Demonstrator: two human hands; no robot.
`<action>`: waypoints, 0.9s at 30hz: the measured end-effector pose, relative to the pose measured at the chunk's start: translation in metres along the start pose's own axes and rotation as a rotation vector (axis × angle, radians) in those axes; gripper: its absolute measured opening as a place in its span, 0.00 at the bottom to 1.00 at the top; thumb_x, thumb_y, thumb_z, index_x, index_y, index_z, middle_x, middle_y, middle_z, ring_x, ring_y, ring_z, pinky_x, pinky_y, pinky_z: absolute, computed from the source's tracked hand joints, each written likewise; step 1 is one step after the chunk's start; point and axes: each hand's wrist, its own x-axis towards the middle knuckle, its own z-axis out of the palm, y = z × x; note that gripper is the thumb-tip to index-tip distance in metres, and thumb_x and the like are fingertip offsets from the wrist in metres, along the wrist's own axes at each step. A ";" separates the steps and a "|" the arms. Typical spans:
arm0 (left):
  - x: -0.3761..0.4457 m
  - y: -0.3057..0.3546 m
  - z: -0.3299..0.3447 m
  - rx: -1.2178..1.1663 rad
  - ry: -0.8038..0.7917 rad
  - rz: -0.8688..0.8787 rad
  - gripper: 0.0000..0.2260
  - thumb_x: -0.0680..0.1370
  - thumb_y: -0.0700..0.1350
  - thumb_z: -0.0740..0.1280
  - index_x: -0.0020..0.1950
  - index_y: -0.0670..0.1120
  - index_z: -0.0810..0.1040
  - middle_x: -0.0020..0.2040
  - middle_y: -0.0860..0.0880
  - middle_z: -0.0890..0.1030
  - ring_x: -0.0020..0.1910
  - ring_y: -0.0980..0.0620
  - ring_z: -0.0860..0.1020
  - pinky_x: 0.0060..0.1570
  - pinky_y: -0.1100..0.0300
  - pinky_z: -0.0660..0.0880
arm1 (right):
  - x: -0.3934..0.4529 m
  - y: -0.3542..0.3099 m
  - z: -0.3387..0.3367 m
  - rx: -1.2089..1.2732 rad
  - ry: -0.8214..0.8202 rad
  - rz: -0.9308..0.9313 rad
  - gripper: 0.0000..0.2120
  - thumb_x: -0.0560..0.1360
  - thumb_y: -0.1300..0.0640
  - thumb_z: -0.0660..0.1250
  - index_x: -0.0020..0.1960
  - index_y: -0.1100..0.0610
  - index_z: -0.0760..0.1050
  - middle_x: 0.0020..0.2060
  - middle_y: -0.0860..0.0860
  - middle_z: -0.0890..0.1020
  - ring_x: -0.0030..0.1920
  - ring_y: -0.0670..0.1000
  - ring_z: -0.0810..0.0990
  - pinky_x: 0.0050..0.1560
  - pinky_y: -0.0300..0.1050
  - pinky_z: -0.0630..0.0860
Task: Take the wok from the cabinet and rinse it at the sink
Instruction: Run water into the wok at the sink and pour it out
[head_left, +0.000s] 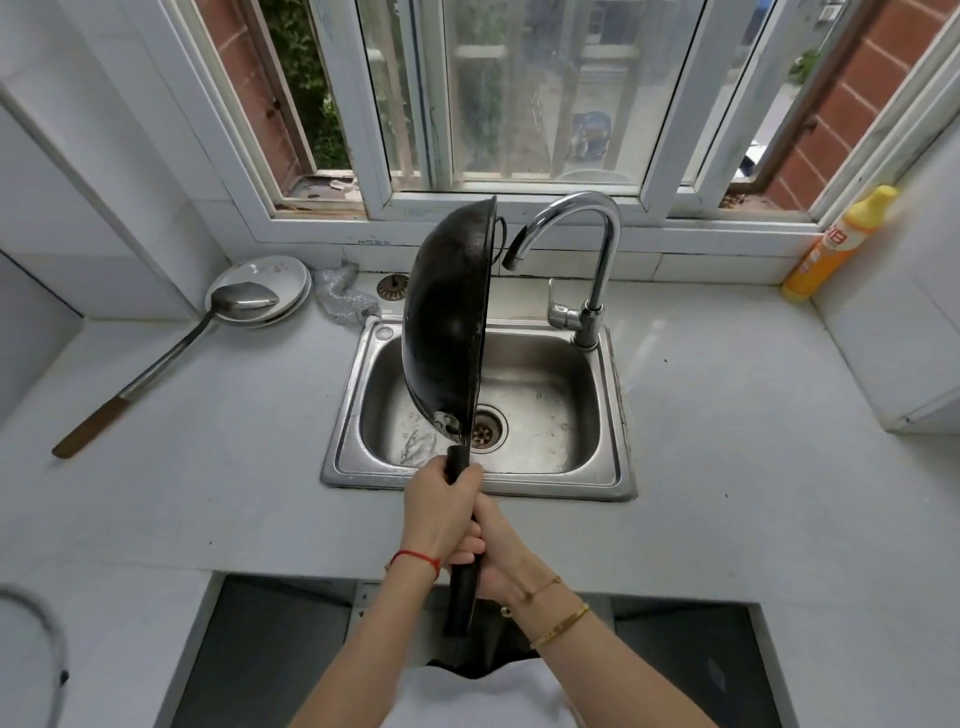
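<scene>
Over sink, both hands' grip clasps wok handle.

- The black, round-bottomed metal wok is tipped on edge above the basin, its sooty underside facing left and its long black handle pointing back toward the person.
- The rectangular stainless-steel sink sits sunk into the surface, drain visible.
</scene>
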 end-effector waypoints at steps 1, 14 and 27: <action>-0.002 0.001 -0.001 0.013 0.009 0.014 0.12 0.74 0.50 0.67 0.40 0.40 0.76 0.32 0.46 0.77 0.32 0.47 0.76 0.39 0.48 0.78 | -0.001 0.001 0.000 -0.002 -0.006 0.000 0.34 0.82 0.45 0.54 0.19 0.54 0.64 0.12 0.46 0.63 0.11 0.43 0.61 0.11 0.33 0.57; -0.021 0.007 -0.005 0.047 0.109 0.060 0.11 0.74 0.50 0.67 0.38 0.43 0.76 0.32 0.44 0.79 0.34 0.44 0.80 0.39 0.48 0.79 | -0.009 0.010 -0.006 -0.008 -0.123 0.033 0.34 0.82 0.47 0.54 0.18 0.55 0.65 0.12 0.46 0.65 0.12 0.43 0.63 0.12 0.33 0.59; -0.032 0.013 -0.008 0.043 0.141 0.071 0.11 0.75 0.49 0.68 0.38 0.43 0.76 0.31 0.46 0.78 0.35 0.44 0.79 0.40 0.49 0.79 | -0.014 0.012 -0.006 -0.028 -0.175 0.057 0.35 0.83 0.46 0.52 0.18 0.55 0.65 0.12 0.46 0.65 0.12 0.43 0.63 0.13 0.32 0.58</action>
